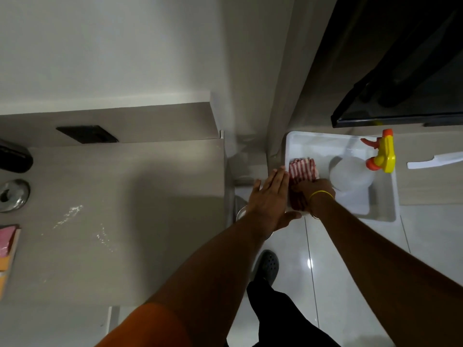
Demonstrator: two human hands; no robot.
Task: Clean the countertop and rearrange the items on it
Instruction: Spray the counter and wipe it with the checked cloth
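A white plastic bin (385, 214) stands on the floor to the right of the grey countertop (150, 196). Inside it lie a red-and-white striped cloth (302, 170) and a clear spray bottle (350, 176) with a yellow and orange trigger head. My right hand (313, 190) reaches into the bin and closes its fingers on the striped cloth. My left hand (271, 199) hovers flat beside the bin's left wall, fingers spread, holding nothing. White powder spills (70, 215) mark the countertop.
A black socket plate (87, 134) sits at the back of the counter. At the counter's left edge are a dark object (15, 156), a round steel lid (13, 195) and pink and orange items (7, 244). A dark appliance (400, 71) stands behind the bin. My shoe (268, 265) is on glossy tiles.
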